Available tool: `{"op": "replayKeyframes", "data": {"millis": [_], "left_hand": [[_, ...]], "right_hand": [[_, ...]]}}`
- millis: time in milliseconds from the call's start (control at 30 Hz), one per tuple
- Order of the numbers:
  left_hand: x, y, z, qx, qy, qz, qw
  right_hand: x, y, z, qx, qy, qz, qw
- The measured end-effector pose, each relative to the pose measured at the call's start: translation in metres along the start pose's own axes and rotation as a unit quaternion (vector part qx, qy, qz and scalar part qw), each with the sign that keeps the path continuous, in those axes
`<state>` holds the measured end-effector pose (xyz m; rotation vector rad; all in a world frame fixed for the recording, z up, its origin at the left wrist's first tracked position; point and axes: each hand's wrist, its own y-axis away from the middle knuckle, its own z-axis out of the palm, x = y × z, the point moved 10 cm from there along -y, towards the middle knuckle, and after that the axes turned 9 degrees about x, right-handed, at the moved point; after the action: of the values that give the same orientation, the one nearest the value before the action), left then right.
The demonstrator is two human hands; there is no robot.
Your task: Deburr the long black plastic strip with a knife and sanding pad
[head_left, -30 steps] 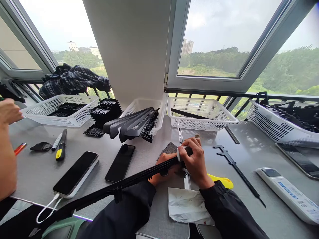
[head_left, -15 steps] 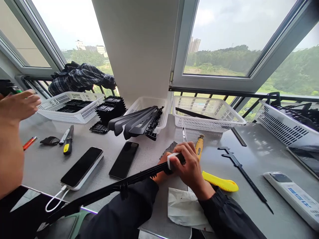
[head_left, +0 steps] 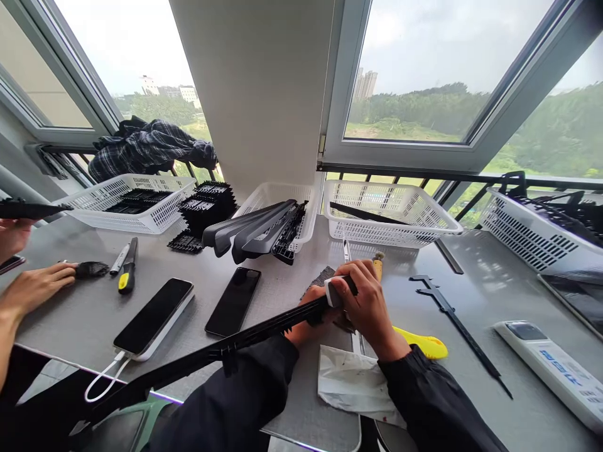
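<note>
A long black plastic trim strip (head_left: 221, 348) runs slanting from the lower left up to my hands. My left hand (head_left: 301, 326) is closed around its upper end from below, its fingers mostly hidden behind the strip and my other hand. Over that same end, my right hand (head_left: 366, 304) is closed, thumb on top, gripping a small white piece (head_left: 332, 294) pressed against the strip. What kind of piece it is I cannot make out. Under my right wrist lie a crumpled white paper (head_left: 351, 383) and a yellow-handled tool (head_left: 421, 342), partly covered.
Black caliper (head_left: 459, 333), white handheld device (head_left: 546, 364) to the right. Two phones, one black (head_left: 234, 301), one on a charger (head_left: 153, 317), lie left. White baskets (head_left: 396, 235) line the back, near grey trim pieces (head_left: 254, 232). A co-worker's hand (head_left: 40, 289) touches a dark cloth (head_left: 92, 269).
My right hand and the white piece have shifted slightly right along the strip's end. The co-worker's raised hand is gone from there; a hand now rests at the dark cloth.
</note>
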<state>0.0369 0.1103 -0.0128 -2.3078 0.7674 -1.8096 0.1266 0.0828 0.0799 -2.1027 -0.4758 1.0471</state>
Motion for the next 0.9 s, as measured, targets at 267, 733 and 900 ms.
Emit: {"op": "replayKeyframes", "data": {"millis": [267,733,900], "left_hand": [[0.022,-0.003,-0.005,-0.022,0.005,0.001,1.000],[0.037,-0.002,-0.022,0.026,-0.048,0.039,0.998],[0.038,-0.005,-0.033,0.071,-0.032,0.013,0.997]], "right_hand": [[0.031,-0.003,-0.017,0.031,0.033,0.025,0.999],[0.097,0.006,-0.032,0.066,0.118,0.161,0.978],[0.085,0.008,0.003,-0.038,0.034,0.145,0.988]]}}
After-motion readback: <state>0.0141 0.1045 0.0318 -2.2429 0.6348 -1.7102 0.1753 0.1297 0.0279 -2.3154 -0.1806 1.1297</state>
